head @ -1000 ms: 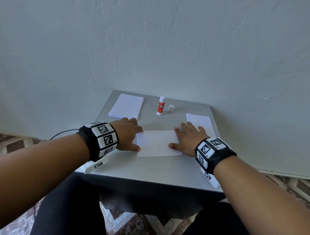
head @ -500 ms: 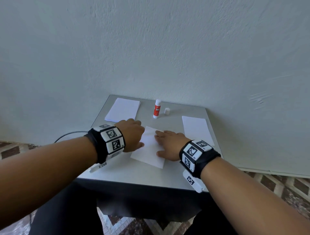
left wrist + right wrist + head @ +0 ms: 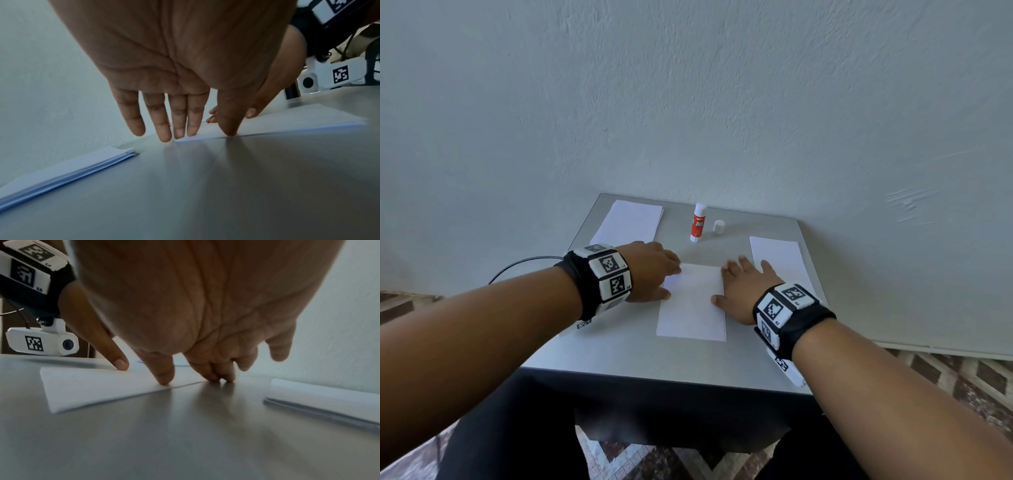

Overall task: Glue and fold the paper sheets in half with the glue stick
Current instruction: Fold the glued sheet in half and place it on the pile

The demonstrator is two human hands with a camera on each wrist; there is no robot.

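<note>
Two bare hands rest on a small grey table [image 3: 619, 349] pushed against a pale plaster wall [image 3: 688, 102] that fills the upper half of the head view. Patterned brown and white floor tiles [image 3: 962, 383] show at the lower corners.

At the centre of the frame lies a folded sheet of white paper [image 3: 691, 305], flat on the tabletop, its long side running away from the viewer. The left hand [image 3: 650, 270] touches its left edge with straight fingers and thumb tip; the right hand [image 3: 743, 294] presses its right edge, fingers spread and nearly flat, thumb on the paper. Neither hand grips anything.

Above the centre, near the wall, a red and white glue stick [image 3: 698, 222] stands upright, with its small white cap [image 3: 719, 227] just beside it to the right. A stack of white sheets [image 3: 628, 222] sits at the upper left of the table, and a second pile of paper [image 3: 779, 257] at the right edge, partly covered by the right wrist.

Both wrists wear black bands [image 3: 794, 308] with black-and-white square markers. A thin dark cable [image 3: 517, 267] curves off the table's left side.

The wrist views are blurred; large palms block most of each. The glue label is too small to read.
</note>
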